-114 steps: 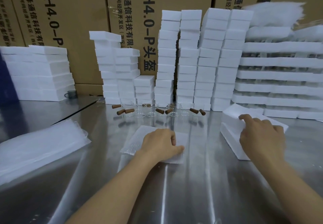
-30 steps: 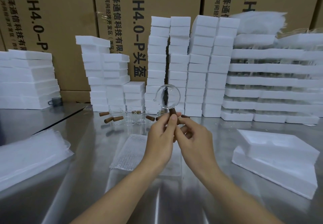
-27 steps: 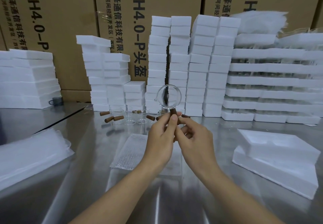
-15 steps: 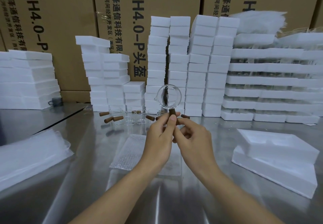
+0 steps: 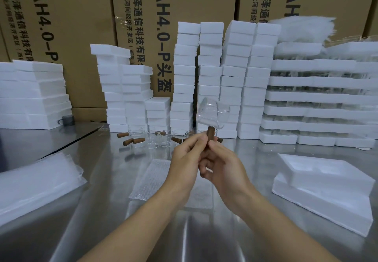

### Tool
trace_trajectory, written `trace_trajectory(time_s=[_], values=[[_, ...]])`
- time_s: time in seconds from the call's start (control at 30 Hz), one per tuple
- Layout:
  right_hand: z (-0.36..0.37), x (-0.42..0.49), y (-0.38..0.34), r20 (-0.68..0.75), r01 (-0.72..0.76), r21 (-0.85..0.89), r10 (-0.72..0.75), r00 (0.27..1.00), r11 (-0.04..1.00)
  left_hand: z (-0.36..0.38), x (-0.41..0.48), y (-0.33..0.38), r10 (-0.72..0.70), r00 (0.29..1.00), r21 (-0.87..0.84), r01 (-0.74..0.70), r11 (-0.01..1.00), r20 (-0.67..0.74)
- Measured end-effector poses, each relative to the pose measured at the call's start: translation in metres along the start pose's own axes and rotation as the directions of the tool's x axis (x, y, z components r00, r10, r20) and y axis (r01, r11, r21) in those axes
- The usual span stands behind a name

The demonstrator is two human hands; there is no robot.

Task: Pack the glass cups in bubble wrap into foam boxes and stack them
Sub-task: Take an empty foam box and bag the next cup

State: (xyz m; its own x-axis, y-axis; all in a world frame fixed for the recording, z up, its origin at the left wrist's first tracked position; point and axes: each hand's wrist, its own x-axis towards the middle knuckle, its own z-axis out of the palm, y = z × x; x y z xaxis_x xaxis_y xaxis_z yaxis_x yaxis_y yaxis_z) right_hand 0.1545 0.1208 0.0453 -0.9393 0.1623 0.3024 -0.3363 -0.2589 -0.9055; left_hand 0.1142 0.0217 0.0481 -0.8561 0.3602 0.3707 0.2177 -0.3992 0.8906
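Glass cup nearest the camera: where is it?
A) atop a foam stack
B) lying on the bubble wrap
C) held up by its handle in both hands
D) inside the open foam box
C: the left hand and right hand pinch the wooden handle, holding the glass cup above the table.

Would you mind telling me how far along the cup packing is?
At the back, foam box stacks look done. Both the left hand and right hand hold one glass cup, unwrapped, above the bubble wrap. The open foam box looks empty, and more cups wait behind.
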Motion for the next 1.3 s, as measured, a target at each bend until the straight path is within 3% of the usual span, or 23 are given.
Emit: trace_trajectory(time_s=[0.1, 0.2, 0.63, 1.3], values=[[0.000, 0.000, 0.002, 0.064, -0.126, 0.211, 0.115, 0.991, 0.969, 0.000, 0.001, -0.001, -0.039, 0.998, -0.014, 0.038, 0.999, -0.048], [-0.001, 0.001, 0.004, 0.091, -0.184, 0.269, 0.165, 0.982, 0.945, -0.002, 0.001, -0.004, -0.027, 0.998, -0.077, 0.022, 0.997, -0.063], [-0.001, 0.000, 0.002, 0.140, -0.210, 0.278, 0.177, 0.974, 0.937, 0.003, -0.002, -0.009, 0.015, 0.985, -0.123, -0.037, 0.992, -0.174], [-0.002, 0.000, 0.003, 0.140, -0.211, 0.289, 0.177, 0.974, 0.934, 0.003, -0.002, -0.007, 0.006, 0.983, -0.126, -0.030, 0.992, -0.185]])
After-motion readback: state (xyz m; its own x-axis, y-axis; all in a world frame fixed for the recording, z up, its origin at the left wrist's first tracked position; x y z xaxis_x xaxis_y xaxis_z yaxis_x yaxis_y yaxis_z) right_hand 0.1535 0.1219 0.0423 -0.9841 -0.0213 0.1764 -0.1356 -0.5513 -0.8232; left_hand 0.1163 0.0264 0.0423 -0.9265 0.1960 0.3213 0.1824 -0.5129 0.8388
